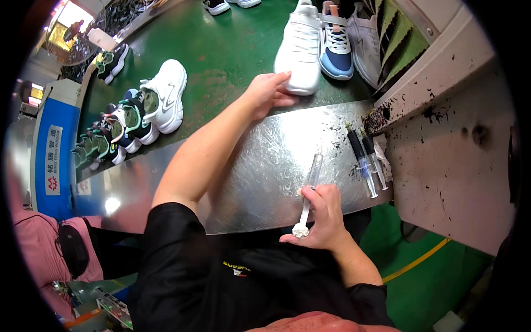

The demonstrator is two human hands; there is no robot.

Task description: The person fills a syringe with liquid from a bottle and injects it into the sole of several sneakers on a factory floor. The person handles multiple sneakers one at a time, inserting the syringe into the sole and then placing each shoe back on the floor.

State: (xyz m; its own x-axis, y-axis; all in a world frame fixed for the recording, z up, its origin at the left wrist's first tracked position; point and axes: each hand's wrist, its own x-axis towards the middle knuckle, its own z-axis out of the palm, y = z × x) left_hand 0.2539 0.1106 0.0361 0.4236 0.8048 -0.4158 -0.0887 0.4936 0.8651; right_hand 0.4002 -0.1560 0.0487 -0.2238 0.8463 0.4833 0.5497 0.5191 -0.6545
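Observation:
My left hand point(267, 95) reaches to the toe of a white sneaker point(301, 52), its thumb on the toe's left side and its fingers by the sole. The sneaker lies toe toward me at the edge of the green surface. In my right hand point(327, 218) is a clear syringe point(315, 169), its narrow tip pointing away over the metal plate. The fingers wrap round the barrel and plunger. A crumpled white wad point(300, 231) covers the plunger's end, near my thumb. Two dark-filled syringes point(362, 161) point(373, 157) lie on the plate to the right.
Beside the white sneaker are a blue-and-white sneaker point(336, 52) and another white one point(364, 50). A row of sneakers point(130, 119) stands at left. A stained metal housing point(448, 155) borders the right. Someone in pink point(41, 243) is at lower left.

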